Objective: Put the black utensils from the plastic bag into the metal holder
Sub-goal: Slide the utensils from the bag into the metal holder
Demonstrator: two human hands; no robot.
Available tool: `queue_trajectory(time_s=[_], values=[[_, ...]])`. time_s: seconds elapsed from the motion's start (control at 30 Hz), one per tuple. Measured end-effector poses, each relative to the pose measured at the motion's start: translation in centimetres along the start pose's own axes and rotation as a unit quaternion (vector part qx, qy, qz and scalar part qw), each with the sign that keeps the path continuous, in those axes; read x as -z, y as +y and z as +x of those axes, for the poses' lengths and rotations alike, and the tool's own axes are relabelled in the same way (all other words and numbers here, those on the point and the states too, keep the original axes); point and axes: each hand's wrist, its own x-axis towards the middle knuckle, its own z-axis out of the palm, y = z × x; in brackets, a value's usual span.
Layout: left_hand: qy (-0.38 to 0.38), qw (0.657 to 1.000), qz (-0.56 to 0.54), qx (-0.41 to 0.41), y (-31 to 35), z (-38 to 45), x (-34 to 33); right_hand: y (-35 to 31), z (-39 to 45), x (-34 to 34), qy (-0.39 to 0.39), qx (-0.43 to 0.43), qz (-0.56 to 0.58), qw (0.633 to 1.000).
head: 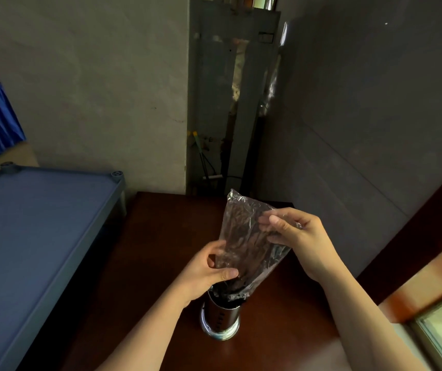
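Note:
A clear plastic bag (pixel 244 231) is held upside down over the metal holder (pixel 221 321), its mouth inside the holder's rim. Black utensils (pixel 237 283) show dark through the bag's lower part and reach down into the holder. My left hand (pixel 206 271) pinches the bag low on its left side, just above the holder. My right hand (pixel 300 236) grips the bag's upper right side. The holder is a shiny cylinder with small slots, standing upright on the dark wooden table (pixel 161 250).
A blue cot (pixel 35 223) stands close to the table's left side. Grey walls rise behind, with a narrow gap holding pipes (pixel 230 116) beyond the table's far edge. A window sill (pixel 428 295) runs along the right.

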Motion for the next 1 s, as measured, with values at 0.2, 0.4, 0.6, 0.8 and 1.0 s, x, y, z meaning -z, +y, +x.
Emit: queue_trajectory(time_s=[0.2,0.4,0.6,0.8,1.0], values=[[0.014,0.998,0.060,-0.032,0.4,0.3,0.3,-1.3,0.7,0.3,0.020,0.016,0.026,0.999],[0.092,0.992,0.051,-0.069,2.1,0.6,0.2,-2.7,1.4,0.5,0.025,0.026,0.040,0.999],[0.005,0.998,-0.041,-0.039,1.8,-0.2,1.6,-2.7,1.4,1.1,0.024,0.022,0.042,0.999],[0.123,0.978,0.154,0.060,-3.8,0.5,0.3,-2.8,1.0,2.1,0.034,0.017,0.078,0.996],[0.141,0.913,0.382,-0.038,-3.5,2.8,-5.2,-2.8,0.8,1.9,0.026,0.005,0.129,0.991]])
